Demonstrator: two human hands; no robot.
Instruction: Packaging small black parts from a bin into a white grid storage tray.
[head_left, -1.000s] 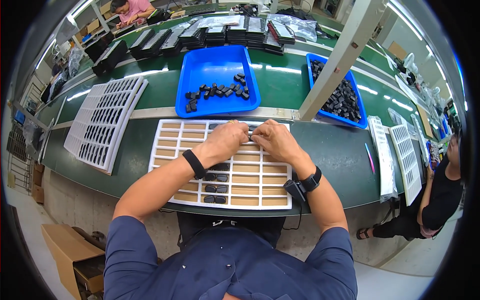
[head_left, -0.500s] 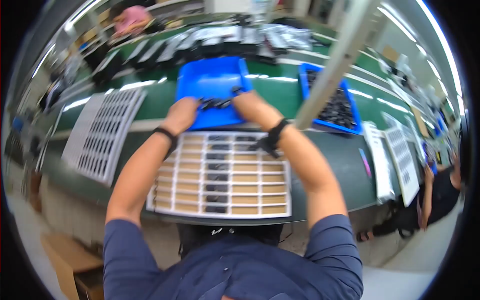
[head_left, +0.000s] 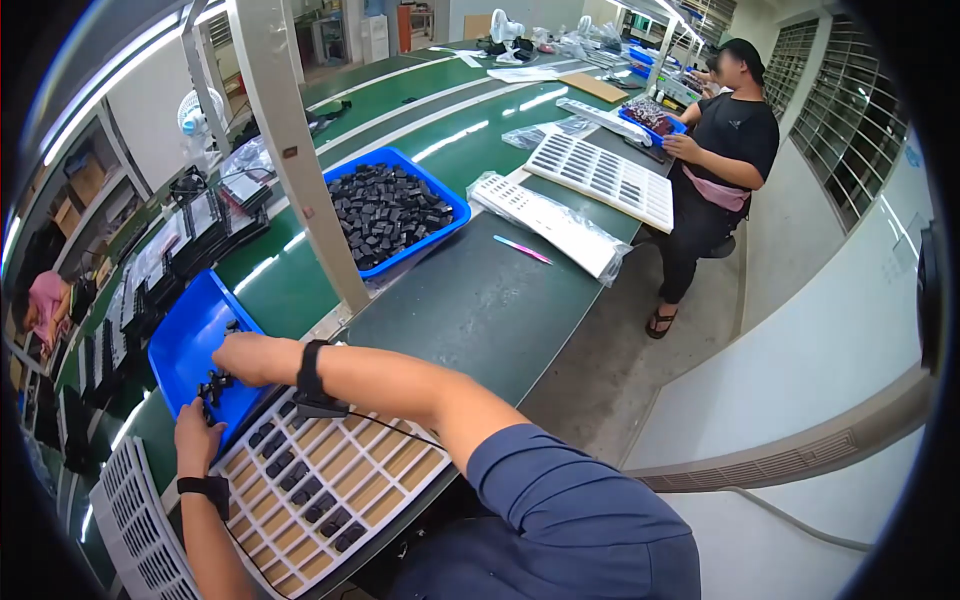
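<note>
both hands off the grid tray (head_left: 330,480) now, into the blue bin (head_left: 185,335) — left hand (head_left: 197,432) and right hand (head_left: 245,357) curled over small black parts (head_left: 213,383), grip unclear — next batch.

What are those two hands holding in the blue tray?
Both the left hand and right hand are on the small black parts in the blue tray; whether either grips one cannot be told.

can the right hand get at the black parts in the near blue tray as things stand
Probably yes. The right hand already lies over the near blue tray, right by the small black parts, and nothing covers them. The left hand rests at the tray's near edge, beside them but not blocking.
</note>
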